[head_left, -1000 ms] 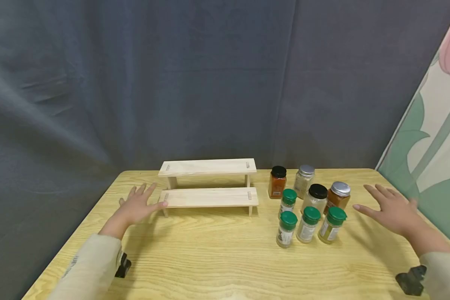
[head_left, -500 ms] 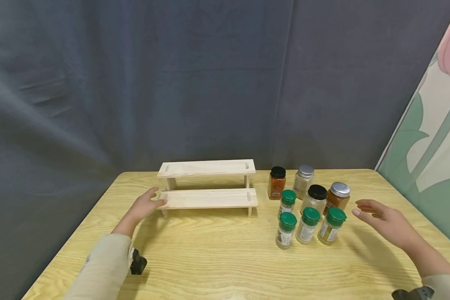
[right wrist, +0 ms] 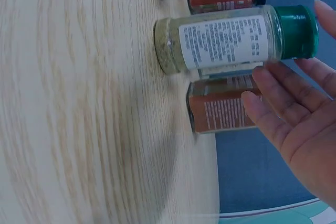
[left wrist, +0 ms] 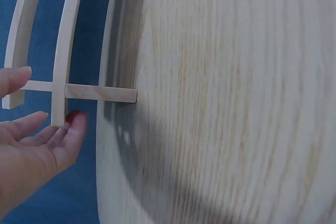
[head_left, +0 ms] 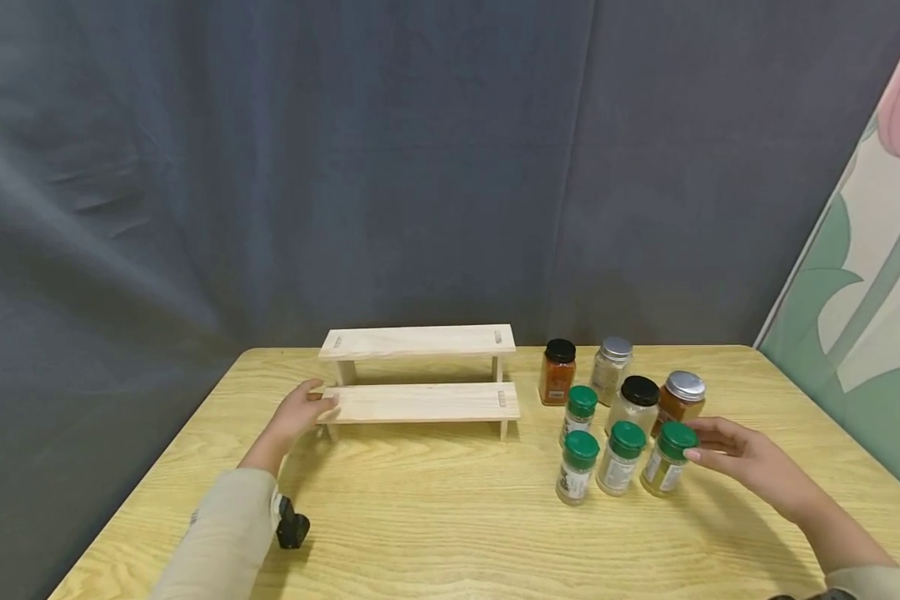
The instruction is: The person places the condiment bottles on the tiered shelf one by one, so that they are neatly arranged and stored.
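Note:
My left hand [head_left: 297,414] is at the left end of the lower board [head_left: 420,402] of a pale wooden two-step rack. In the left wrist view, its thumb [left wrist: 16,80] stands apart above that board, while the loosely bent fingers [left wrist: 73,137] lie right at the board's end. My right hand [head_left: 750,462] reaches around a green-capped spice jar [head_left: 663,471], the rightmost in the front row. Seen from the right wrist, its thumb and spread fingers [right wrist: 278,95] flank the cap, with a gap on the thumb side. The jar stands upright on the table.
Beside it are more green-capped jars [head_left: 618,468]. Behind stand black-lidded jars [head_left: 557,379] and silver-lidded jars [head_left: 681,402], some with orange-red contents. The rack's upper board [head_left: 417,340] is at the back. A dark curtain [head_left: 420,167] hangs behind the wooden table [head_left: 435,517].
My right hand has come in leftward from the table's right side to the green-capped jar. My left hand has moved in to the rack's end, its spread fingers drawing together.

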The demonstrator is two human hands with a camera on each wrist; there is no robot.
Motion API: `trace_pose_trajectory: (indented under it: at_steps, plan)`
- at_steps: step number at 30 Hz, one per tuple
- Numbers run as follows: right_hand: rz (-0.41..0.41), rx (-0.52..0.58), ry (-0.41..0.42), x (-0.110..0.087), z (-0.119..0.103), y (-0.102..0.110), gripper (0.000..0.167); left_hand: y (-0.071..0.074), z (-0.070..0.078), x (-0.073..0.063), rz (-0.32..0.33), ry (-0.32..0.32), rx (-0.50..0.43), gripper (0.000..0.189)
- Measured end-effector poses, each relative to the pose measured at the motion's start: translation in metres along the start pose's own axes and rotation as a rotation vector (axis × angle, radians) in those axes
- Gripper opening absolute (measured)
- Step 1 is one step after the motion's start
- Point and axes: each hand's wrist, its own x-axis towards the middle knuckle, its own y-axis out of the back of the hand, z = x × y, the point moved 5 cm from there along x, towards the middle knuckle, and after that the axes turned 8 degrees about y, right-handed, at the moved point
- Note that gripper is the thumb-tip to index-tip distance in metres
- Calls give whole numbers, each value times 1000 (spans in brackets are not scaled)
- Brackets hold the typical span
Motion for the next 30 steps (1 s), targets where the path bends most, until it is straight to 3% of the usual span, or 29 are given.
trace_pose_trajectory:
  at_steps: [9,15,25,30]
  plan:
    - [48,121,62,1,-2,-5,41,1,-5,13,57,60,-119,52]
    - [61,162,59,3,-2,-8,39,2,-8,19,112,86,-129,47]
    - [86,212,77,3,-1,-11,37,-1,-13,22,103,111,-192,43]
    - [99,185,56,1,0,-11,38,1,-18,23,81,124,-218,44]
